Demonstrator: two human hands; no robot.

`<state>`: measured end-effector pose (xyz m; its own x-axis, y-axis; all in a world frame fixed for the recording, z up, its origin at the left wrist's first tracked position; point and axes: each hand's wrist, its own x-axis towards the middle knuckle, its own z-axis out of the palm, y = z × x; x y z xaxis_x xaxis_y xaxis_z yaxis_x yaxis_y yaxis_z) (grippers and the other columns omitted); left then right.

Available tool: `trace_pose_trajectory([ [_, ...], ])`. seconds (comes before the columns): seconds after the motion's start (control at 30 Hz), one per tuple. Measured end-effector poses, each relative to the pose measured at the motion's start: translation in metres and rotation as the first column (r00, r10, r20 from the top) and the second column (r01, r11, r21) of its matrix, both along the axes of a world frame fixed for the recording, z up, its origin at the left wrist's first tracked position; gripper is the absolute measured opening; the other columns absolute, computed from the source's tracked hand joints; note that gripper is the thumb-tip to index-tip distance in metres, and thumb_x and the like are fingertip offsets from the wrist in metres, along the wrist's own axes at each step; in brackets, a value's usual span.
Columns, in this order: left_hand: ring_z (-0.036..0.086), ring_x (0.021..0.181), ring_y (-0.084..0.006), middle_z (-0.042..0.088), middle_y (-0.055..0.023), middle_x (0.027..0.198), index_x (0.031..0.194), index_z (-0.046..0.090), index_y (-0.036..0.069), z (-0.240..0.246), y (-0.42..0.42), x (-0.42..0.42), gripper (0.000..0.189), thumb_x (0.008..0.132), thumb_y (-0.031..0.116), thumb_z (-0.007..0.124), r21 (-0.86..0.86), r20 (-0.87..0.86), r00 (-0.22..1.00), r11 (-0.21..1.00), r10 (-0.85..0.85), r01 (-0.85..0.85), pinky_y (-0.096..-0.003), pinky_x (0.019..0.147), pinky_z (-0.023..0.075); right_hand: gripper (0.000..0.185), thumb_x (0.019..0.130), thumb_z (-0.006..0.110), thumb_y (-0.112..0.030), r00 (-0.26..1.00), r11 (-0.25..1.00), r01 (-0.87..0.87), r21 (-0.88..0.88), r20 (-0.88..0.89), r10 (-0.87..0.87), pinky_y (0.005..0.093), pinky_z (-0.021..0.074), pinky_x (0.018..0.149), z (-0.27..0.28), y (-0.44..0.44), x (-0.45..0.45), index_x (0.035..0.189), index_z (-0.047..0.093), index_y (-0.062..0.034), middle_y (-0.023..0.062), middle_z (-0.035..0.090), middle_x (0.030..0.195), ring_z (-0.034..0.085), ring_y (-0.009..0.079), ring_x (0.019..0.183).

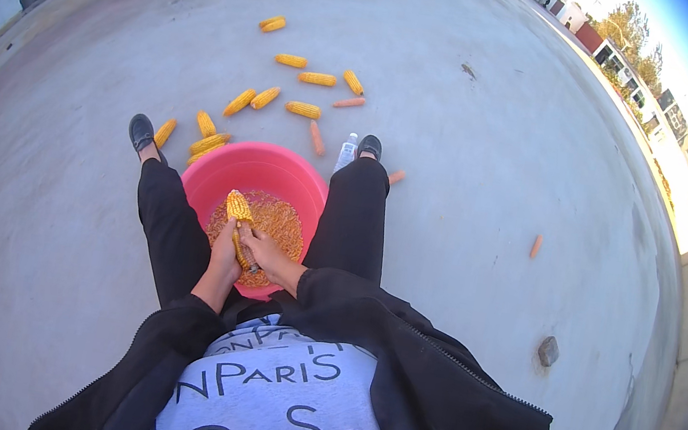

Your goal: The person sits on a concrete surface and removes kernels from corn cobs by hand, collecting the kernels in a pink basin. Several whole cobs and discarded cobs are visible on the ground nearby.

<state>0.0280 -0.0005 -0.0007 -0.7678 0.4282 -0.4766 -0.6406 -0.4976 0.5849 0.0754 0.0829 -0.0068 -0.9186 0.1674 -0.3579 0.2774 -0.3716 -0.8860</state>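
My left hand (225,251) is wrapped around an ear of yellow corn (240,207), its tip pointing away from me. My right hand (263,251) grips the ear from the other side, fingers against its kernels. Along the lower right part of the ear a strip of cob is bare; yellow kernels cover the upper part. Both hands hold it above a pink plastic tub (284,166) between my legs. Loose corn kernels (282,222) cover the tub's bottom. My fingers hide the middle of the ear.
Several whole ears of corn (317,78) lie on the concrete floor beyond the tub, some touching its left rim. Stripped cobs (317,138) are scattered there too. A plastic bottle (346,153) stands beside my right shoe (370,145). A stone (548,351) sits at right.
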Motion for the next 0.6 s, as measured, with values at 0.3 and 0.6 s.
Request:
trace_pose_trajectory([
  [0.3, 0.057, 0.081, -0.0159, 0.057, -0.0044, 0.086, 0.092, 0.055, 0.009, -0.053, -0.006, -0.022, 0.01, 0.091, 0.017, 0.049, -0.025, -0.066, 0.996, 0.998, 0.053, -0.055, -0.032, 0.075, 0.0472, 0.028, 0.084, 0.059, -0.012, 0.995, 0.992, -0.09, -0.084, 0.036, 0.093, 0.0248, 0.0438, 0.067, 0.008, 0.001, -0.003, 0.11, 0.054, -0.0024, 0.0039, 0.057, 0.087, 0.056, 0.0127, 0.078],
  [0.6, 0.062, 0.084, -0.0209, 0.064, -0.0077, 0.092, 0.105, 0.057, 0.007, -0.05, -0.008, -0.017, 0.027, 0.095, 0.031, 0.051, -0.046, 0.029, 0.992, 0.991, 0.127, -0.125, -0.0365, 0.077, 0.0507, 0.032, 0.095, 0.04, -0.016, 0.998, 0.987, -0.011, -0.163, 0.063, 0.022, 0.0321, 0.0458, 0.084, -0.014, -0.005, -0.013, 0.119, 0.054, 0.0002, 0.0104, 0.061, 0.106, 0.059, 0.018, 0.096],
])
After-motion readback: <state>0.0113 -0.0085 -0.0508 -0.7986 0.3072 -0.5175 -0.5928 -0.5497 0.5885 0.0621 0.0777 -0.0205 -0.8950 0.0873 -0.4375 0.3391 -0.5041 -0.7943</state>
